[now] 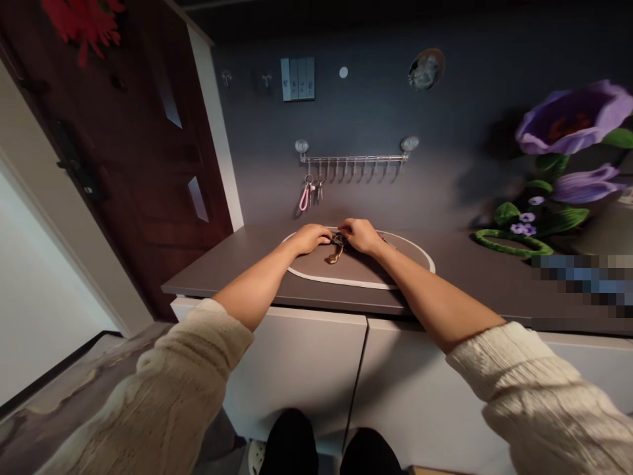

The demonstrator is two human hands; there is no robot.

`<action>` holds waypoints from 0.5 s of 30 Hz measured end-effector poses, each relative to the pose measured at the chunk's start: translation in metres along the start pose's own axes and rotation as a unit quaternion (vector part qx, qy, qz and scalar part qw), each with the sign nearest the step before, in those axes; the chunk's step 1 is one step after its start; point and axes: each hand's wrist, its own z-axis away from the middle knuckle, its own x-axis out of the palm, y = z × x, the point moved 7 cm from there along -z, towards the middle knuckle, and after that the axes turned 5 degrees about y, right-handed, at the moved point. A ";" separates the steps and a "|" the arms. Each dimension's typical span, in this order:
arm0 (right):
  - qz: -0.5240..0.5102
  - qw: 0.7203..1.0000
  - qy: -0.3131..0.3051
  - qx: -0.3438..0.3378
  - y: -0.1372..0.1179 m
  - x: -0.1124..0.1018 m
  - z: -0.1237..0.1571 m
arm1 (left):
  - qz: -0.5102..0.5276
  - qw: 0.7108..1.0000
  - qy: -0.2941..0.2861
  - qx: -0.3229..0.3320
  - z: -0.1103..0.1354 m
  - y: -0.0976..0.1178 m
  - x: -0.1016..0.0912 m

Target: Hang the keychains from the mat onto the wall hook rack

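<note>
My left hand (311, 237) and my right hand (361, 235) meet over an oval grey mat with a white rim (410, 251) on a dark cabinet top. Both have their fingers curled onto a small bunch of keys (337, 245) with a brownish fob hanging toward me. The keys lie just above the mat, between the fingertips. On the wall behind, a chrome hook rail (353, 159) carries a pink loop keyring (304, 198) and another small key set at its left end.
A dark wooden door (123, 152) stands at the left. Purple artificial flowers (568, 158) with a green looped stem occupy the cabinet's right side. White cabinet doors (297, 369) are below the top. A switch panel (297, 79) is on the wall.
</note>
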 end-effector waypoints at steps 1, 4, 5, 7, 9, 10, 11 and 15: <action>0.006 1.000 -0.002 0.000 0.000 0.000 0.000 | 0.001 1.000 0.005 -0.002 0.000 0.000 -0.001; 0.018 1.000 -0.007 -0.005 0.000 0.001 -0.001 | 0.006 1.000 0.023 -0.001 -0.001 -0.001 -0.005; 0.018 1.000 -0.007 -0.007 -0.001 0.001 -0.001 | 0.008 1.000 0.028 -0.001 -0.001 -0.001 -0.006; 0.014 1.000 -0.006 -0.010 -0.001 0.001 -0.001 | 0.006 0.999 0.034 -0.004 -0.001 -0.003 -0.007; 0.008 1.000 -0.006 -0.011 -0.001 0.001 -0.002 | 0.005 0.999 0.043 -0.012 -0.001 -0.004 -0.008; 0.006 1.000 -0.007 -0.011 -0.002 0.001 -0.002 | 0.007 0.999 0.048 -0.017 -0.001 -0.005 -0.009; 0.005 1.000 -0.008 -0.010 -0.002 0.001 -0.002 | 0.013 0.998 0.054 -0.022 -0.002 -0.005 -0.010; -0.005 1.000 -0.008 -0.010 -0.004 -0.001 -0.001 | 0.085 0.991 0.095 -0.050 -0.003 -0.008 -0.015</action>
